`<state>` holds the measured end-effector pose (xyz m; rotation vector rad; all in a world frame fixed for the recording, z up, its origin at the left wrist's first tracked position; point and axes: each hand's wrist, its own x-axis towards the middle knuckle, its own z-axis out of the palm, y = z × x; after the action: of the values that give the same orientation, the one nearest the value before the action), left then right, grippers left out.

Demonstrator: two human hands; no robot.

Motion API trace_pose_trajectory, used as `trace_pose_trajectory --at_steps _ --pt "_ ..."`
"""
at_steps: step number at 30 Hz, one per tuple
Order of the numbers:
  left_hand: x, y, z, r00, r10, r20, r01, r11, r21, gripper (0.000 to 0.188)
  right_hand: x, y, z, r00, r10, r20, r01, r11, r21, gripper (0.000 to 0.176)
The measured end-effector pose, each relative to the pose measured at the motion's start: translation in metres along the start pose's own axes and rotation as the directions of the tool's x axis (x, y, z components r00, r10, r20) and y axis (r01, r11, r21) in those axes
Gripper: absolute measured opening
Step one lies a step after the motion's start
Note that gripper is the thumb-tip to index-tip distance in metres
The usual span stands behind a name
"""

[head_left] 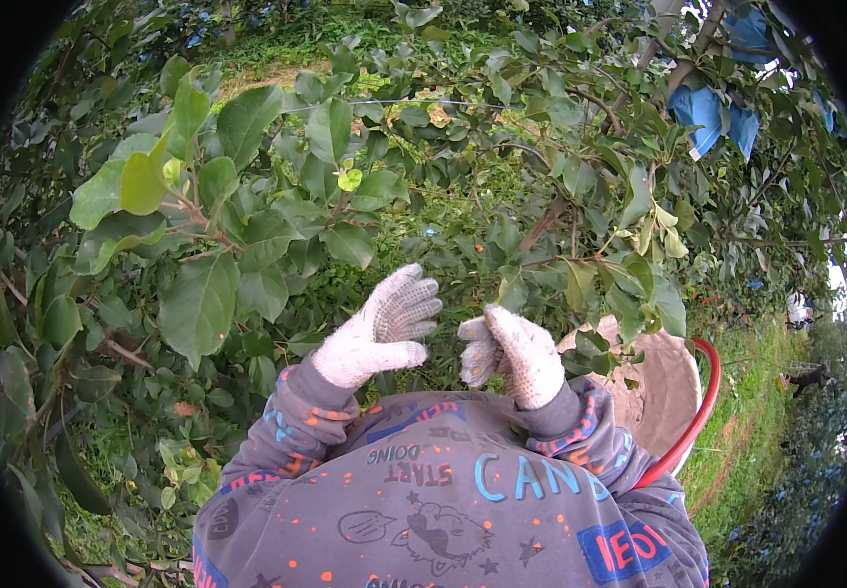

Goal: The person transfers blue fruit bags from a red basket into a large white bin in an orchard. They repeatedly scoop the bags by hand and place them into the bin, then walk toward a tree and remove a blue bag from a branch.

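My left hand, in a white knit glove with a dotted palm, is raised before my chest with its fingers apart and nothing in it. Close to its right is my right hand, in the same kind of glove; its fingers are bent together, and whether they hold anything cannot be seen. The two hands do not touch. Green leaves on a branch hang above and left of my left hand. Above my right hand a leafy twig reaches out, some of its leaves pale and limp.
A pale basket with a red hoop handle hangs by my right arm. Blue bags hang in the tree at upper right. A thin wire crosses the branches ahead. A grassy lane runs along the right.
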<state>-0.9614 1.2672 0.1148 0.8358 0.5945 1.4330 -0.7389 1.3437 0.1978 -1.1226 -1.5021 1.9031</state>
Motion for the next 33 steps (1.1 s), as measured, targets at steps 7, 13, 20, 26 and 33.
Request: trace_pose_trajectory --at_steps 7,13,20,26,33 --pt "0.013 0.017 0.014 0.995 0.057 -0.078 -0.052 0.997 0.06 0.111 0.002 0.005 -0.004 0.996 -0.091 0.009 0.091 0.996 0.003 0.047" --pt "0.103 0.084 0.009 0.849 0.528 0.015 -0.262 0.396 0.88 0.096 -0.004 0.001 0.005 0.999 -0.028 0.029 0.029 0.999 -0.028 0.047" --pt "0.188 0.081 -0.049 0.796 0.483 -0.365 0.529 -0.26 0.808 0.085 -0.015 -0.004 0.006 0.999 -0.036 0.038 0.037 0.999 -0.028 0.047" --pt "0.152 -0.01 -0.074 0.928 0.057 -0.367 0.371 -0.104 0.923 0.055 -0.011 0.002 -0.001 1.0 -0.018 0.023 0.017 0.999 0.044 0.048" --pt "0.101 0.017 -0.003 0.899 0.336 0.28 -0.203 -0.248 0.947 0.08 -0.007 0.005 -0.006 0.997 -0.079 -0.009 0.079 0.997 0.018 0.041"
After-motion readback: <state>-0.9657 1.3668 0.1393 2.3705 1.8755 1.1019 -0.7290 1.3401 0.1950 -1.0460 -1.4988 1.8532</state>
